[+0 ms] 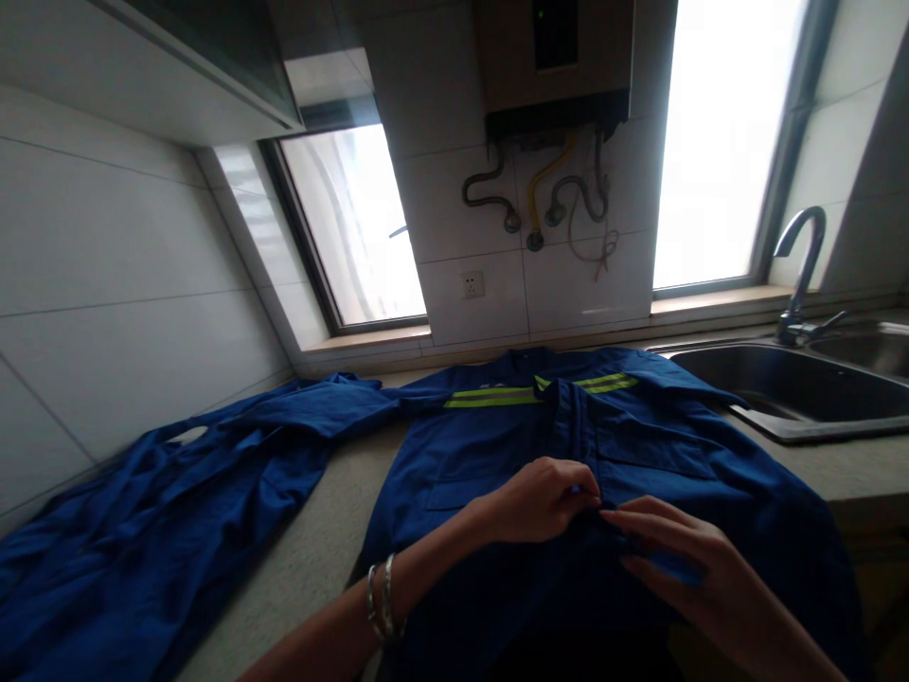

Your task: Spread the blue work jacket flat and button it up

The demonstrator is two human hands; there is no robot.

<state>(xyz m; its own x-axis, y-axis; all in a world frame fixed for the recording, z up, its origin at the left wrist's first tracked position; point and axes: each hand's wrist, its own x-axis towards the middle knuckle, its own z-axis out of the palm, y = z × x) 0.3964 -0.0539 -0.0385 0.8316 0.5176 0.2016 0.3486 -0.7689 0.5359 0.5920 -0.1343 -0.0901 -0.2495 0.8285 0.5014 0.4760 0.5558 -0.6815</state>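
Observation:
A blue work jacket (483,459) with yellow-green and grey reflective stripes lies spread over the counter, its lower part hanging over the front edge. Near the middle of its front opening, my left hand (543,497) is closed in a pinch on the jacket's edge. Close beside it, my right hand (674,545) also has thumb and fingers on the front edge, holding the cloth. The fingertips of both hands nearly meet. Whether a button or zip lies between them is too dark to see. Two bracelets (382,597) circle my left wrist.
Another blue garment (248,474) lies crumpled on the counter (347,488) to the left. A sink (767,379) with a faucet (802,275) stands at the right, close to the jacket's sleeve. A water heater (558,57) with pipes hangs on the tiled wall between two windows.

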